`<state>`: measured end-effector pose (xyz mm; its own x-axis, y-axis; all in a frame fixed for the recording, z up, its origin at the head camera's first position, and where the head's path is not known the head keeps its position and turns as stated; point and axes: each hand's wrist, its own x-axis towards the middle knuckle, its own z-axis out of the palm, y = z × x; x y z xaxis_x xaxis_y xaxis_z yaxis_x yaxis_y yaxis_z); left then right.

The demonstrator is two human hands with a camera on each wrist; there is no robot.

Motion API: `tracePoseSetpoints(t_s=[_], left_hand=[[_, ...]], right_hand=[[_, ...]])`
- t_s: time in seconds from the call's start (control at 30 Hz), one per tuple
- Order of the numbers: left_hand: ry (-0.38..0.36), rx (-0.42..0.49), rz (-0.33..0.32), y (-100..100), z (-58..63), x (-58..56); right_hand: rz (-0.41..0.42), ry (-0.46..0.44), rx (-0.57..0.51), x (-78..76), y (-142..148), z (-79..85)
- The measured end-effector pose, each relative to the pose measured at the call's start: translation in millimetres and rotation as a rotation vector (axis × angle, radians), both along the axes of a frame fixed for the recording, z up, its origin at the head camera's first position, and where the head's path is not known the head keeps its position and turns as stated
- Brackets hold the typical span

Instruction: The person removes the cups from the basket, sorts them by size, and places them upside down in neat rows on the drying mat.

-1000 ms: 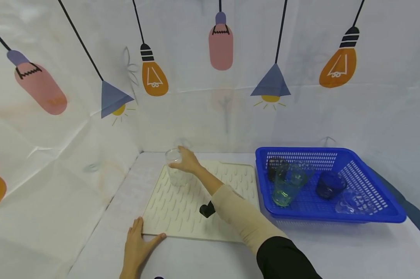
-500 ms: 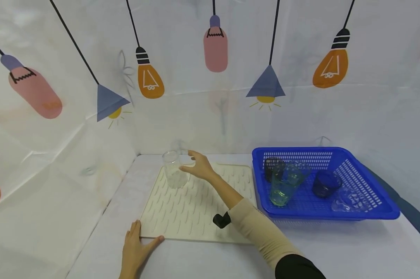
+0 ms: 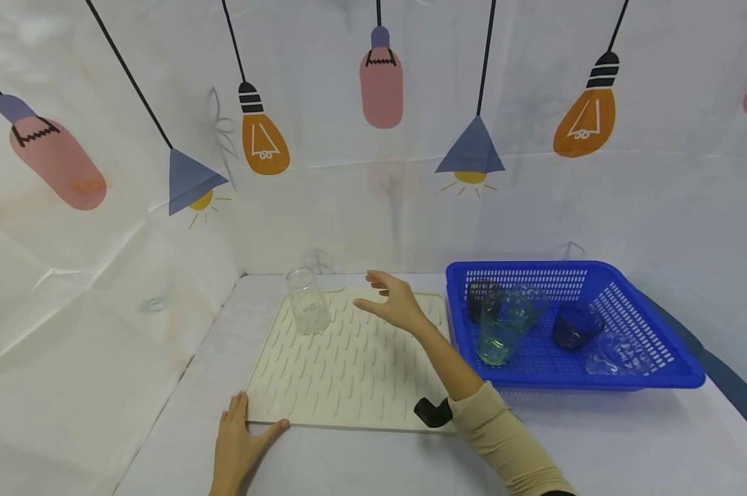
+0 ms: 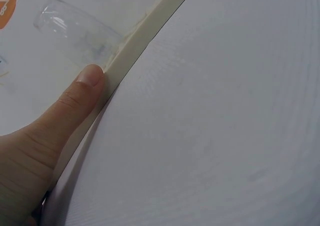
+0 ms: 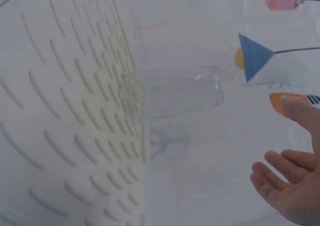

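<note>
Clear glass: stands upright on the cream mat near its far left corner, close to the left edge.
Right hand: raised over the mat's far right part, well apart from the left one, fingers loosely bent and thumb spread away from them, palm toward the glass.
Left hand: at the mat's near left corner, fingers extended at the left edge, thumb reaching along the near edge (the left wrist view shows its tip touching that rim).
Mat: ridged, flat on the white-covered table, its right edge just beside the basket.
Basket: blue plastic, holding a dark glass by its far left corner, a tall green glass toward its near left corner, a dark blue glass right of centre and a clear patterned piece toward its near right corner, its stance hard to tell.
Sleeve: beige, on the right arm.
</note>
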<state>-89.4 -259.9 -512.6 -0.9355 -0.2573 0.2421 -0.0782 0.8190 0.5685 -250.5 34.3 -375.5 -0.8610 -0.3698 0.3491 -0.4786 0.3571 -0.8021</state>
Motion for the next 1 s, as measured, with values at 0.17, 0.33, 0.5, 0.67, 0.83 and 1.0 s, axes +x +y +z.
tracePoseSetpoints(t_s=[0.17, 0.33, 0.5, 0.67, 0.83, 1.0], left_hand=[[-0.025, 0.005, 0.0, -0.1, 0.5, 0.1], [-0.01, 0.005, -0.003, 0.3, 0.4, 0.6], [0.013, -0.001, -0.008, 0.5, 1.3, 1.8], [-0.012, 0.008, -0.009, 0.9, 2.1, 1.1], [-0.037, 0.014, -0.007, 1.0, 1.7, 0.5], [-0.025, 0.016, -0.016, 0.9, 1.6, 0.9]], right_hand=[[-0.025, 0.036, -0.02, 12.6, 24.2, 3.4], [-0.058, 0.069, -0.039, 23.8, 48.5, 7.1], [-0.087, 0.08, -0.052, 34.6, 72.1, 7.9], [-0.13, 0.106, -0.071, 43.6, 94.7, 8.1], [-0.202, 0.134, -0.076, 51.0, 118.3, 10.2], [-0.292, 0.196, -0.089, 59.5, 140.7, 13.7]])
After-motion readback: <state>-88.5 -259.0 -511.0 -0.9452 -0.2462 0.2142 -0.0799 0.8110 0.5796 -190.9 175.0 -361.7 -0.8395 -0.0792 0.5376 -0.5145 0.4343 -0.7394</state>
